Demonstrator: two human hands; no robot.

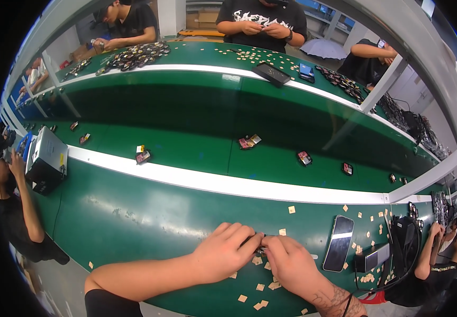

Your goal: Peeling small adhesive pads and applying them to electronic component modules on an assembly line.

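My left hand (225,252) and my right hand (292,260) meet over the green table, fingertips pinched together on a small dark part (261,251). My fingers cover most of it, so its kind does not show. Small pale square paper pieces (260,287) lie scattered beneath and around my hands. To the right of my right hand rests a phone (339,243) with a dark screen.
Past the white rail (228,184), a green conveyor belt carries several small dark-and-red parts (143,156). A black box-shaped device (372,258) with a cable stands at right, a grey metal case (49,159) at left. Other people work opposite and at both sides, near heaps of parts (138,56).
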